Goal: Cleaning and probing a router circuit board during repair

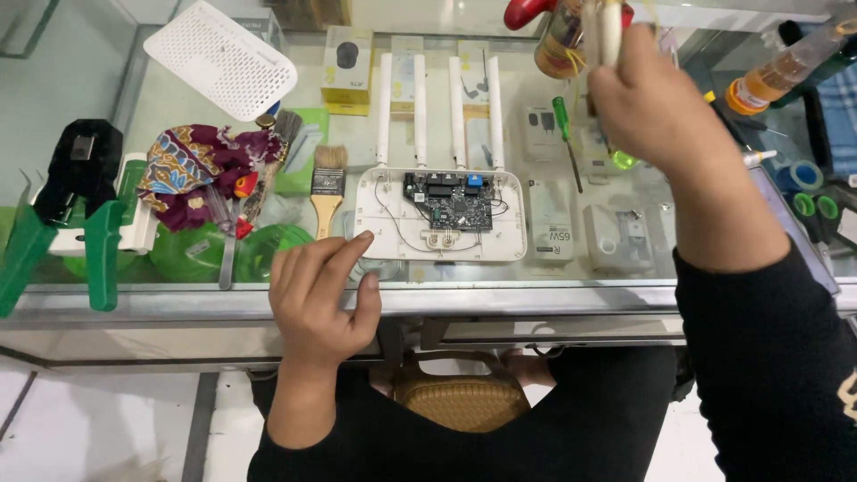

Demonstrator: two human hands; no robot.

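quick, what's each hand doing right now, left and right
Left hand: open, fingertips resting on the opened router corner.
Right hand: closed around a jar.

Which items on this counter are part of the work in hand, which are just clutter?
In use:
opened router
circuit board
left hand at its corner
right hand on the jar

Lying about:
paintbrush
green screwdriver
crimping tool
patterned cloth
white perforated cover
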